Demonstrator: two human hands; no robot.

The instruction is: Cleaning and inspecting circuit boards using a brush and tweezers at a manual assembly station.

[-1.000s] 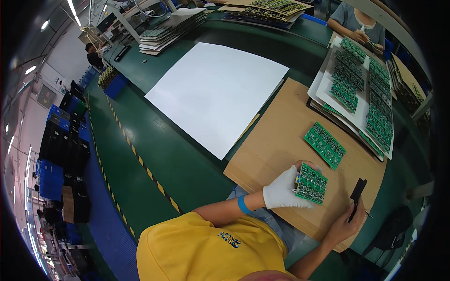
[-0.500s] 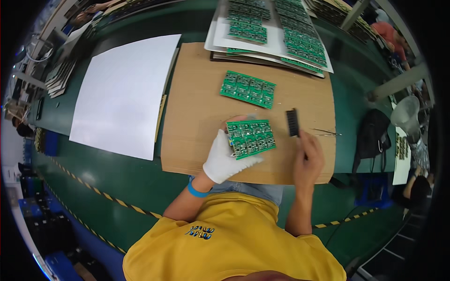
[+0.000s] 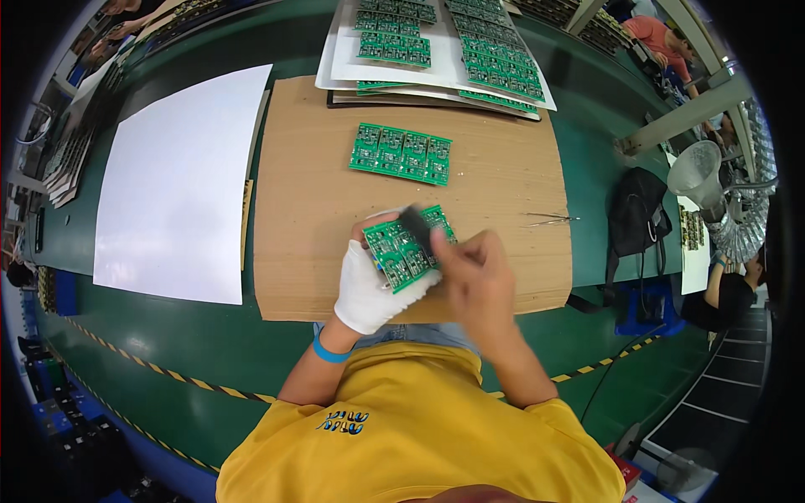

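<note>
In my gloved left hand [image 3: 366, 285] is a green circuit board panel [image 3: 392, 254], gripped along its left and lower edges and tilted up above the cardboard. My bare right hand [image 3: 480, 277] is closed around a small black brush [image 3: 417, 230], slightly blurred. The brush lies across the upper part of the panel, its head hiding some of the components. Just beyond my hands, a second circuit board panel [image 3: 401, 154] rests flat on the brown cardboard sheet [image 3: 302, 193]. A pair of tweezers [image 3: 550, 219] sits toward the cardboard's right edge.
Trays of green circuit boards [image 3: 501, 67] are stacked at the far side. To the left lies a large white sheet [image 3: 180, 184] on the green table [image 3: 587, 168]. A black bag [image 3: 639, 214] and a clear funnel-shaped hood [image 3: 696, 170] stand at right. Other people work farther off.
My right hand has brought the brush leftward from beside the cardboard's right part onto the held panel. That panel has turned and tilted in my left hand. The whole view has shifted somewhat.
</note>
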